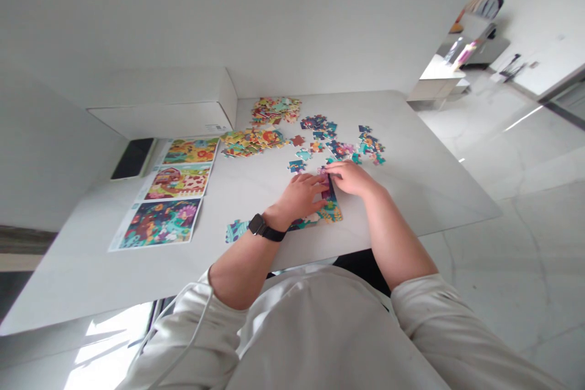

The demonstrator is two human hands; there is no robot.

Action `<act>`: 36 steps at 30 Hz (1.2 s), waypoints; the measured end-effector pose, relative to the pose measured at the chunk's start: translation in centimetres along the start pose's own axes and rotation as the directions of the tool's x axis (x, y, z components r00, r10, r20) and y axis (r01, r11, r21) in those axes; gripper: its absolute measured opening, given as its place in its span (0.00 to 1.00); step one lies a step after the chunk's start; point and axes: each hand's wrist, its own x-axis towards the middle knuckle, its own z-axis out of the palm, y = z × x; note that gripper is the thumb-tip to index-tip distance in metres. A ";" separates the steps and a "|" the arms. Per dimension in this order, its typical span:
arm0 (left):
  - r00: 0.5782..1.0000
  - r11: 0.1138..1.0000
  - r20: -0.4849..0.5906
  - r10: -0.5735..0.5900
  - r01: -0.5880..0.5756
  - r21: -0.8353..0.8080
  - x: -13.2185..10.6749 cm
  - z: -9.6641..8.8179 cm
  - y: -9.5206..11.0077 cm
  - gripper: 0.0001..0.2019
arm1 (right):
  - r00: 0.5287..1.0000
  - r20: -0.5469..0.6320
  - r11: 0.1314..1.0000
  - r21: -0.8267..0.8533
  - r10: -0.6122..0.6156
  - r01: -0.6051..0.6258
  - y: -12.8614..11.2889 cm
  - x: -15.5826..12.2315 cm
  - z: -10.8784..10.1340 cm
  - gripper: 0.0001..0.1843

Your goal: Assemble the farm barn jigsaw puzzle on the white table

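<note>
My left hand [301,198] lies with its fingers spread over a partly joined jigsaw puzzle [334,212] near the table's front edge, hiding much of it. A black watch sits on that wrist. My right hand [351,178] reaches in from the right, its fingertips closed on a small purple puzzle piece [322,170] at the top of the joined right-hand column. The puzzle's lower left end [236,230], in teal and blue, shows beyond my left wrist. Just above the hands lie loose pieces, among them a blue piece [296,166] and a light teal piece [303,154].
Dark blue loose pieces [319,124] and more pieces [371,145] lie farther back. Yellowish pieces [253,141] and another mixed heap [276,109] are by the wall. At left are a picture sheet [195,219], a phone [133,158] and a white box [159,119].
</note>
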 end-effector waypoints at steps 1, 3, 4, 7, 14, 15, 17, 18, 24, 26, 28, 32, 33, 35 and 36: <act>1.000 1.000 0.002 -0.001 0.001 0.002 0.0 0.0 0.1 0.19 | 1.000 0.000 1.000 -0.003 -0.002 0.002 0.0 0.0 0.0 0.24; 1.000 1.000 0.009 -0.005 0.005 0.007 0.0 0.0 0.2 0.20 | 1.000 -0.001 1.000 -0.001 -0.001 0.001 0.1 -0.1 0.0 0.24; 1.000 1.000 0.013 -0.008 0.007 0.010 0.0 0.0 0.3 0.20 | 1.000 -0.002 1.000 0.003 0.001 -0.001 0.1 -0.1 0.0 0.24; 0.999 1.000 0.031 -0.016 0.015 0.026 -0.1 0.0 0.5 0.24 | 1.000 -0.003 1.000 0.027 0.005 -0.005 0.0 -0.1 -0.1 0.23; 0.996 0.997 0.077 -0.034 0.028 0.077 -0.5 -0.3 1.1 0.25 | 0.999 0.026 0.999 0.032 -0.022 0.021 -0.3 0.0 -0.1 0.22; 0.995 0.996 0.085 -0.049 0.041 0.085 -0.6 -0.4 1.4 0.25 | 0.999 0.029 0.999 0.028 -0.026 0.025 -0.3 0.0 -0.1 0.22; 0.991 0.992 0.102 -0.082 0.071 0.105 -0.7 -0.6 1.9 0.27 | 0.999 0.029 0.999 0.022 -0.030 0.029 -0.3 -0.1 -0.1 0.22; 0.989 0.990 0.109 -0.097 0.084 0.118 -0.8 -0.7 2.1 0.28 | 0.999 0.028 0.999 0.019 -0.030 0.029 -0.4 -0.1 -0.1 0.23; 0.980 0.983 0.166 -0.111 0.084 0.164 -0.9 -1.1 3.0 0.31 | 0.999 0.039 1.000 -0.002 -0.024 0.024 -0.7 -0.2 -0.2 0.23; 0.978 0.982 0.176 -0.113 0.083 0.168 -0.9 -1.1 3.1 0.32 | 0.999 0.049 1.000 -0.005 -0.023 0.023 -0.8 -0.1 -0.3 0.23; 0.977 0.981 0.174 -0.121 0.091 0.169 -0.9 -1.0 3.1 0.32 | 0.998 0.053 1.000 -0.009 -0.019 0.019 -0.9 -0.1 -0.4 0.23; 0.979 0.982 0.165 -0.121 0.093 0.166 -0.9 -0.8 3.1 0.33 | 0.999 0.045 1.000 -0.003 -0.016 0.017 -0.9 0.0 -0.3 0.24; 0.979 0.982 0.165 -0.117 0.090 0.164 -0.9 -0.8 3.1 0.33 | 0.999 0.041 1.000 0.002 -0.015 0.015 -0.9 0.0 -0.2 0.24; 0.979 0.983 0.165 -0.116 0.089 0.161 -0.8 -0.7 3.1 0.33 | 0.999 0.031 1.000 0.011 -0.010 0.010 -0.8 0.0 0.0 0.24; 0.979 0.983 0.162 -0.121 0.094 0.160 -0.8 -0.7 3.1 0.33 | 1.000 0.027 1.000 0.014 -0.007 0.006 -0.7 0.0 0.0 0.24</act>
